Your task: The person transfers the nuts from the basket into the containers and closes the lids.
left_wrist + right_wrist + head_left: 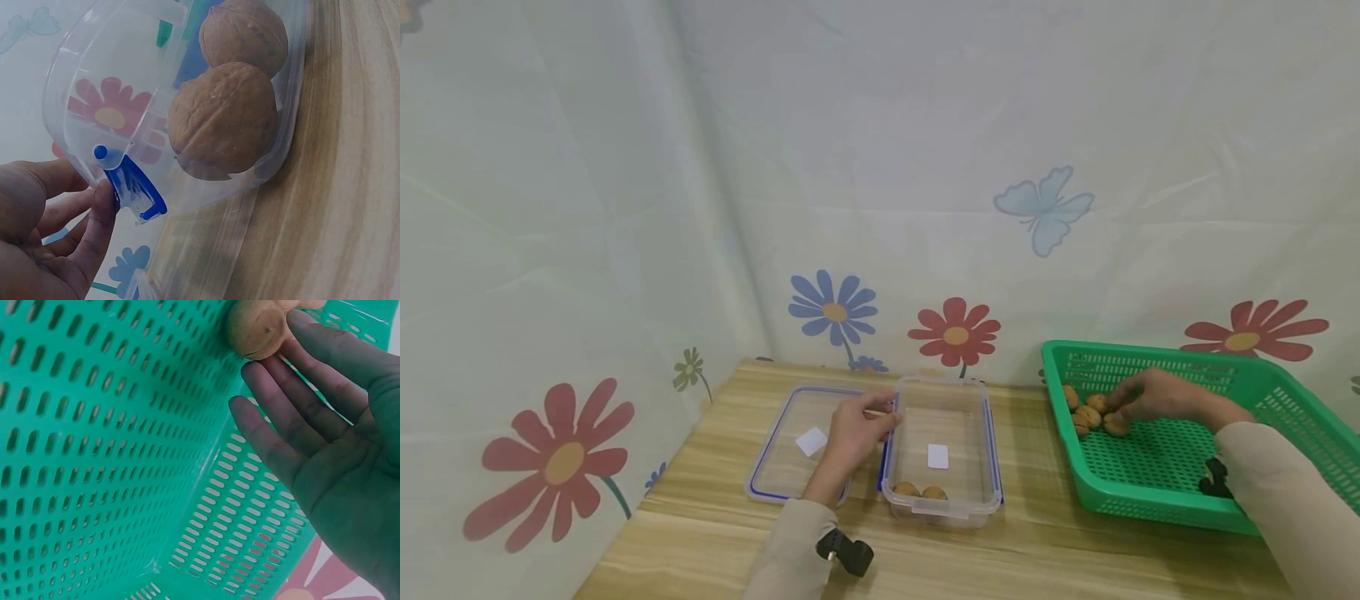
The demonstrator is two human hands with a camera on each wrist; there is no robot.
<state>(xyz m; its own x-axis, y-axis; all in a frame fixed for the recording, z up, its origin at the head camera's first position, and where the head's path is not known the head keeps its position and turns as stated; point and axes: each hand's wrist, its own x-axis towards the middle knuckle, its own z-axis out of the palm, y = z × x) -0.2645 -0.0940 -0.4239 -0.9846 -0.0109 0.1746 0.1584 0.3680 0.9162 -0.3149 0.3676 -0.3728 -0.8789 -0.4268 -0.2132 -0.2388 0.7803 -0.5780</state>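
Observation:
My left hand [853, 433] pinches the side rim of a clear plastic food container [951, 417], close to its blue latch [139, 190]. Two walnuts lie inside at the near end; one walnut [225, 122] looms large in the left wrist view. Over on the right, my right hand [1153, 396] reaches into a green perforated basket [1097, 492]. Its fingers are extended, with the fingertips right at a walnut [256, 328] on the basket floor. Several more walnuts [1087, 416] cluster beside it along the basket's left side.
Left of the container lies its clear lid [775, 467] with a blue seal, partly behind my left arm. A white label [937, 456] shows in the container. Behind the wooden table [700, 525] hangs a flower-printed curtain [887, 167].

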